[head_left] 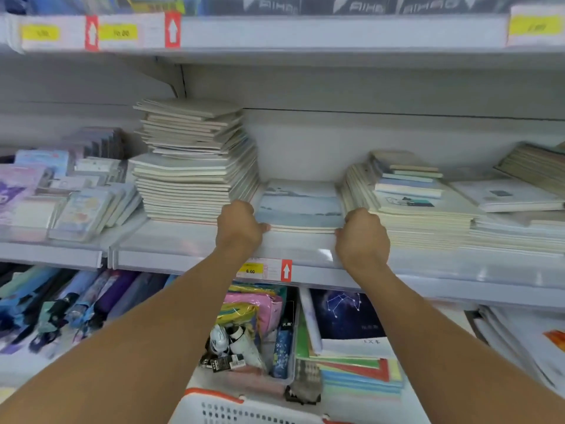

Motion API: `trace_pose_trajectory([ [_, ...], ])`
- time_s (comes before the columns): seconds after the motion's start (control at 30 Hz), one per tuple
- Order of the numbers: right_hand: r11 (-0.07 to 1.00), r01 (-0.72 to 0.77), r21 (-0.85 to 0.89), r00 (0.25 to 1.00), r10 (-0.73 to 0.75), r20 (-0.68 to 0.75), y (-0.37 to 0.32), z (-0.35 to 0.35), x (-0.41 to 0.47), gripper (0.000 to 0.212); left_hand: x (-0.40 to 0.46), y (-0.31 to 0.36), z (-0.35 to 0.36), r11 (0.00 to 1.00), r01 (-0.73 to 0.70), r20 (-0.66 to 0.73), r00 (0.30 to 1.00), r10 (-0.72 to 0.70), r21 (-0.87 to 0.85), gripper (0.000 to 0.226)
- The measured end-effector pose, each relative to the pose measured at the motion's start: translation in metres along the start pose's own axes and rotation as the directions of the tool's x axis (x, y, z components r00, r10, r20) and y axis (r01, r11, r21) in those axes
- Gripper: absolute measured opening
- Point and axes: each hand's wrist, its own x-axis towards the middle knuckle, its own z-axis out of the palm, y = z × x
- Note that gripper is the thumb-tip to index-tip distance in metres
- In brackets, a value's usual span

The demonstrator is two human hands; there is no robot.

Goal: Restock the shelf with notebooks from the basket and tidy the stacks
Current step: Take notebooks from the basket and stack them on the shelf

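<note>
A low stack of notebooks with a pale blue landscape cover [301,206] lies on the middle shelf [189,243], between a tall uneven stack of cream notebooks [195,166] on its left and a lower stepped stack [409,197] on its right. My left hand [240,226] grips the low stack's front left corner with curled fingers. My right hand [362,235] grips its front right corner the same way. The white basket with an orange rim [214,407] shows at the bottom edge, below my arms.
Small wrapped notebooks [82,209] fill the shelf's left part. More notebook piles [516,197] lie at the right. A price label [264,269] hangs on the shelf edge. Below are umbrellas [70,304], a clear bin of pouches [253,325] and coloured paper [357,371]. Another shelf [305,35] runs above.
</note>
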Motion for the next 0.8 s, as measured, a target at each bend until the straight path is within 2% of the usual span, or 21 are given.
trace_pose_trajectory([
  [0.03, 0.999, 0.052, 0.012, 0.997, -0.051, -0.055, -0.002, -0.007, -0.006, 0.006, -0.004, 0.002, -0.004, 0.999, -0.045, -0.011, 0.999, 0.044, -0.019, 0.024],
  [0.07, 0.991, 0.13, 0.04, 0.978, -0.122, -0.169, -0.003, -0.013, -0.017, 0.008, -0.01, 0.002, -0.007, 0.994, -0.103, -0.053, 0.993, 0.102, -0.031, 0.031],
  [0.1, 0.968, 0.241, 0.073, 0.928, -0.208, -0.31, -0.001, -0.019, -0.032, 0.015, -0.02, -0.002, -0.01, 0.982, -0.184, -0.135, 0.975, 0.176, -0.05, 0.038],
  [0.17, 0.846, 0.501, 0.182, 0.76, -0.33, -0.559, 0.01, -0.01, -0.084, 0.016, -0.058, -0.017, -0.013, 0.912, -0.394, -0.381, 0.865, 0.325, -0.115, 0.031],
  [0.2, 0.781, 0.554, 0.287, 0.759, -0.333, -0.56, 0.02, 0.008, -0.115, 0.013, -0.083, -0.029, -0.01, 0.877, -0.458, -0.476, 0.809, 0.344, -0.145, 0.022],
  [0.23, 0.745, 0.525, 0.412, 0.827, -0.335, -0.451, 0.036, 0.035, -0.15, 0.011, -0.111, -0.044, -0.002, 0.866, -0.463, -0.506, 0.802, 0.316, -0.192, 0.014],
  [0.27, 0.762, 0.395, 0.513, 0.918, -0.331, -0.216, 0.058, 0.07, -0.186, 0.013, -0.14, -0.071, 0.017, 0.884, -0.389, -0.455, 0.857, 0.243, -0.259, 0.009],
  [0.3, 0.832, 0.206, 0.515, 0.947, -0.302, 0.109, 0.085, 0.11, -0.223, 0.021, -0.171, -0.102, 0.04, 0.917, -0.23, -0.296, 0.946, 0.131, -0.327, 0.009],
  [0.33, 0.913, 0.022, 0.407, 0.862, -0.223, 0.456, 0.114, 0.144, -0.261, 0.035, -0.207, -0.133, 0.062, 0.939, 0.015, -0.028, 0.999, -0.026, -0.343, 0.012],
  [0.37, 0.968, -0.09, 0.236, 0.703, -0.106, 0.703, 0.148, 0.176, -0.296, 0.053, -0.244, -0.168, 0.083, 0.926, 0.281, 0.261, 0.941, -0.215, -0.252, 0.019],
  [0.4, 0.986, -0.138, 0.098, 0.559, -0.004, 0.829, 0.179, 0.2, -0.327, 0.071, -0.283, -0.2, 0.096, 0.87, 0.484, 0.474, 0.791, -0.387, -0.098, 0.025],
  [0.43, 0.99, -0.144, 0.01, 0.469, 0.059, 0.881, 0.206, 0.217, -0.352, 0.085, -0.32, -0.227, 0.103, 0.783, 0.621, 0.58, 0.62, -0.529, 0.05, 0.028],
  [0.47, 0.992, -0.118, -0.053, 0.425, 0.098, 0.9, 0.224, 0.226, -0.368, 0.098, -0.351, -0.247, 0.104, 0.689, 0.706, 0.626, 0.464, -0.626, 0.165, 0.029],
  [0.5, 0.992, -0.068, -0.107, 0.414, 0.125, 0.902, 0.238, 0.234, -0.375, 0.109, -0.376, -0.259, 0.104, 0.629, 0.731, 0.648, 0.349, -0.677, 0.263, 0.032],
  [0.53, 0.99, 0.003, -0.144, 0.435, 0.128, 0.891, 0.238, 0.233, -0.374, 0.116, -0.39, -0.261, 0.103, 0.63, 0.703, 0.654, 0.31, -0.689, 0.33, 0.034],
  [0.57, 0.984, 0.062, -0.165, 0.465, 0.118, 0.877, 0.237, 0.233, -0.368, 0.119, -0.394, -0.257, 0.103, 0.671, 0.659, 0.657, 0.343, -0.671, 0.34, 0.035],
  [0.6, 0.979, 0.093, -0.183, 0.47, 0.119, 0.875, 0.236, 0.234, -0.359, 0.118, -0.391, -0.253, 0.107, 0.724, 0.63, 0.662, 0.419, -0.622, 0.281, 0.034],
  [0.63, 0.978, 0.108, -0.18, 0.453, 0.112, 0.884, 0.23, 0.233, -0.349, 0.116, -0.384, -0.245, 0.108, 0.763, 0.614, 0.677, 0.475, -0.562, 0.202, 0.03],
  [0.67, 0.979, 0.106, -0.175, 0.419, 0.116, 0.9, 0.229, 0.234, -0.339, 0.114, -0.377, -0.238, 0.107, 0.785, 0.605, 0.704, 0.5, -0.504, 0.132, 0.026],
  [0.73, 0.98, 0.105, -0.168, 0.376, 0.117, 0.919, 0.227, 0.235, -0.326, 0.114, -0.369, -0.234, 0.104, 0.821, 0.563, 0.756, 0.495, -0.429, 0.096, 0.023],
  [0.8, 0.974, 0.099, -0.202, 0.387, 0.15, 0.91, 0.224, 0.233, -0.324, 0.122, -0.371, -0.242, 0.101, 0.824, 0.549, 0.746, 0.488, -0.453, 0.14, 0.024],
])
